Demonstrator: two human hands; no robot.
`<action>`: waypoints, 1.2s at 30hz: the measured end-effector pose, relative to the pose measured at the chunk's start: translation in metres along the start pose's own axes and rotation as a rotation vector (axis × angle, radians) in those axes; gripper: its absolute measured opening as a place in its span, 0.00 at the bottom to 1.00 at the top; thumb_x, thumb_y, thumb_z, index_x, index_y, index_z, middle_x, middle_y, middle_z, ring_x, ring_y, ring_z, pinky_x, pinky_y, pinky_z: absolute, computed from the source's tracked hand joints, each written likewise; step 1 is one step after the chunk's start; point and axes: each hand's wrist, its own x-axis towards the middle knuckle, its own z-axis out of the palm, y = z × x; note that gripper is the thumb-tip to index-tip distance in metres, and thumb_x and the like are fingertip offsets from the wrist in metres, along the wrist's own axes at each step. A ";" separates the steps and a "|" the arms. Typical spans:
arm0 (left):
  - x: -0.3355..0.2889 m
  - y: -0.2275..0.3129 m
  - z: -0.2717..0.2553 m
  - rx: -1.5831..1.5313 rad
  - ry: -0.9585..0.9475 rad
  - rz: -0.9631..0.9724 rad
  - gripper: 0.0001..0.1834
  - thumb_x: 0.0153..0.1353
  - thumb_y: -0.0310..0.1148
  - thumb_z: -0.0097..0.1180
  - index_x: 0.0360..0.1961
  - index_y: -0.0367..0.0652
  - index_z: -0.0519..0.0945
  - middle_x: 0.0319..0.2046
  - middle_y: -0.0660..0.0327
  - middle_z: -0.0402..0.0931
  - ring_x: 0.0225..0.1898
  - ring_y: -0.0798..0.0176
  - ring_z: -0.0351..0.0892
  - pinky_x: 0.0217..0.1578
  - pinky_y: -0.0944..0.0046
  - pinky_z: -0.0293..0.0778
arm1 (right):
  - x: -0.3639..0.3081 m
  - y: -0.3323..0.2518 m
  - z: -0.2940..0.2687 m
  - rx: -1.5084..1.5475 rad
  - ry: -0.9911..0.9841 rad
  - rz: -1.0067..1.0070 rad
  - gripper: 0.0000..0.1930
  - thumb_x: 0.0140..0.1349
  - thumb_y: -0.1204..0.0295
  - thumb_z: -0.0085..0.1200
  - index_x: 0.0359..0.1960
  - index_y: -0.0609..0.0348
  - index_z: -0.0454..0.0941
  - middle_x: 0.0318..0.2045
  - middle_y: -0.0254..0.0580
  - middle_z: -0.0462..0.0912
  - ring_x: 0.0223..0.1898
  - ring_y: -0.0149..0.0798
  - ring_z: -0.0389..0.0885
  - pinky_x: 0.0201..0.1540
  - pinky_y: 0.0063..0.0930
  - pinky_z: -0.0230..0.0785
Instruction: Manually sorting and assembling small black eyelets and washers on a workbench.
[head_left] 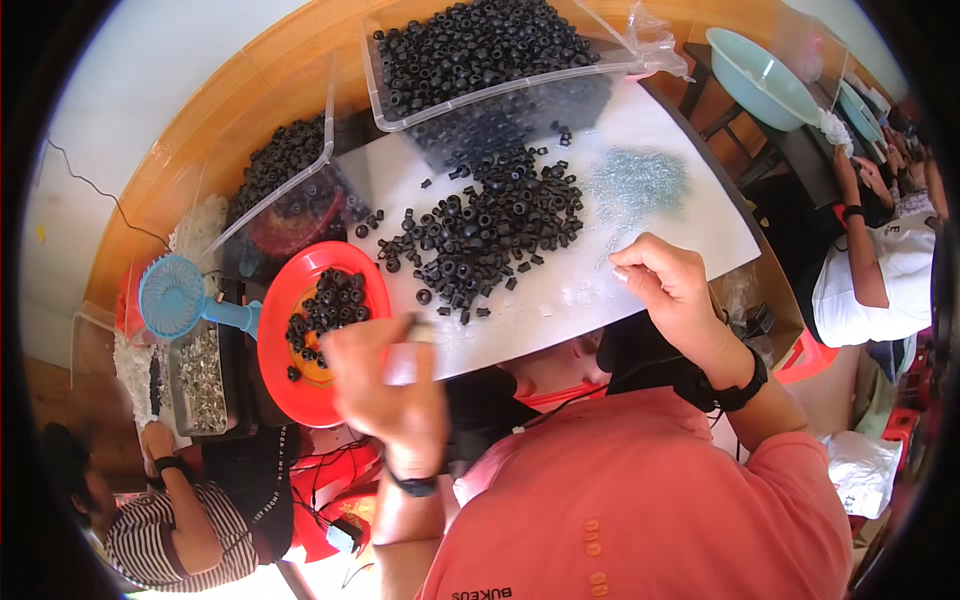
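Observation:
Over the near left of the white tabletop (700, 150), my left hand (390, 395) is smeared by motion beside the red plate (275, 375). A dark bit shows by its fingertips, too blurred to name. My right hand (665, 285) is closed in a pinch above the table's right near part; what lies between thumb and finger is too small to make out. Just beyond it spreads a heap of tiny silvery-blue pieces (640, 185). A pile of small black plastic parts (490, 220) covers the middle. More black round parts (330, 310) lie on the red plate.
Behind the pile stands a clear bin (480, 95) full of black parts, with another clear bin (290, 190) to its left. A light-blue handheld fan (175, 297) stands left of the plate. Co-workers sit left and right; a pale green basin (760, 80) is at the far right.

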 end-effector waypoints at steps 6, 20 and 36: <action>-0.002 -0.017 -0.020 0.202 -0.127 -0.059 0.13 0.49 0.19 0.64 0.39 0.37 0.82 0.38 0.55 0.79 0.43 0.51 0.75 0.49 0.53 0.70 | 0.013 0.009 0.022 -0.643 -0.075 -0.236 0.08 0.47 0.78 0.61 0.30 0.58 0.78 0.28 0.42 0.79 0.29 0.45 0.81 0.28 0.38 0.72; 0.015 -0.009 0.067 0.310 -0.307 0.221 0.08 0.53 0.20 0.59 0.35 0.37 0.83 0.33 0.54 0.77 0.40 0.47 0.74 0.41 0.51 0.73 | 0.016 0.016 0.021 -0.825 -0.060 -0.414 0.03 0.46 0.75 0.56 0.23 0.58 0.77 0.27 0.43 0.77 0.28 0.42 0.78 0.30 0.35 0.68; 0.032 0.017 0.054 0.105 -0.376 0.319 0.08 0.49 0.19 0.59 0.33 0.36 0.81 0.29 0.54 0.76 0.35 0.50 0.75 0.36 0.52 0.73 | 0.016 0.022 0.018 -0.850 -0.041 -0.328 0.03 0.46 0.75 0.57 0.23 0.59 0.77 0.27 0.44 0.77 0.30 0.44 0.79 0.31 0.38 0.69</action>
